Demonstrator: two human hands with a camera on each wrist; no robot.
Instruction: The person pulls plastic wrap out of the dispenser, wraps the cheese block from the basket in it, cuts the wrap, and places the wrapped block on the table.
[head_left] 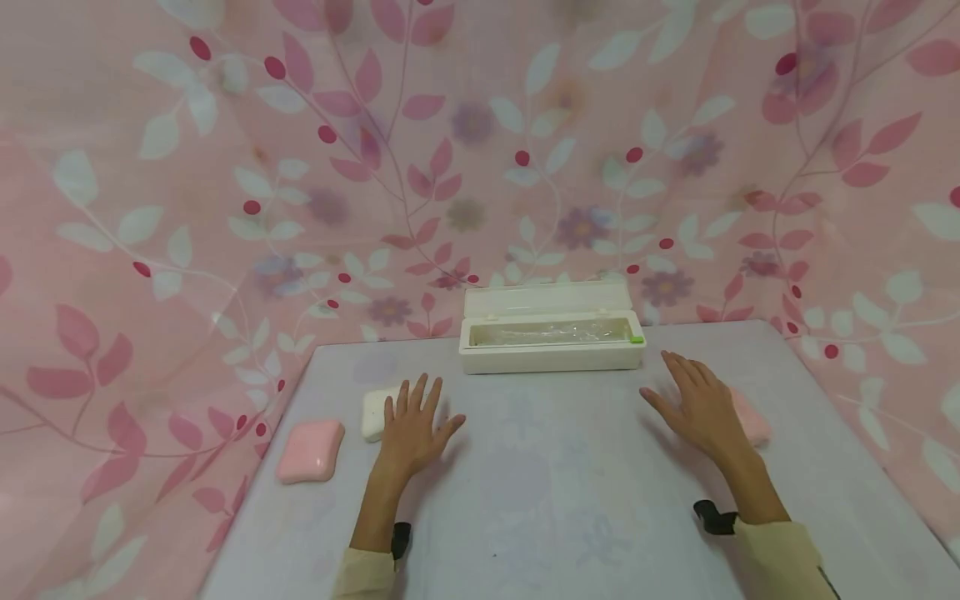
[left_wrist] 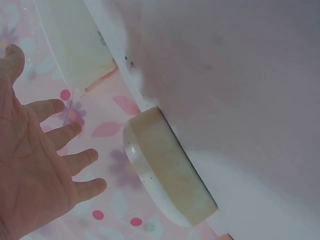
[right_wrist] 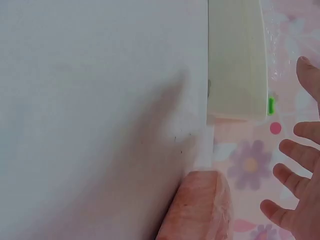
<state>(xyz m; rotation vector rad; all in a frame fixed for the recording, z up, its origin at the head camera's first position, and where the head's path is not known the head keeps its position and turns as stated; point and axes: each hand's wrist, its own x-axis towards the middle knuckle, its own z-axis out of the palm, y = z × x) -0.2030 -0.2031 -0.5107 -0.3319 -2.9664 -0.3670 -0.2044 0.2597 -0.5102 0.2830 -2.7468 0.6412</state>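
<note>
My left hand, fingers spread, hovers palm down over the table and holds nothing. It partly covers a small rounded white block, whose pale tan side faces the left wrist camera. Left of that lies a glossy pink block with rounded corners. My right hand hangs above the table with its fingers extended and nothing in them. Partly behind it sits another pink block, whose clear film wrapping shows in the right wrist view. A long white box stands between and beyond the hands.
The box's hinged lid is raised, with crinkled clear film inside and a green tab at its right end. A pale cloth covers the table. Pink floral fabric hangs behind and along both sides.
</note>
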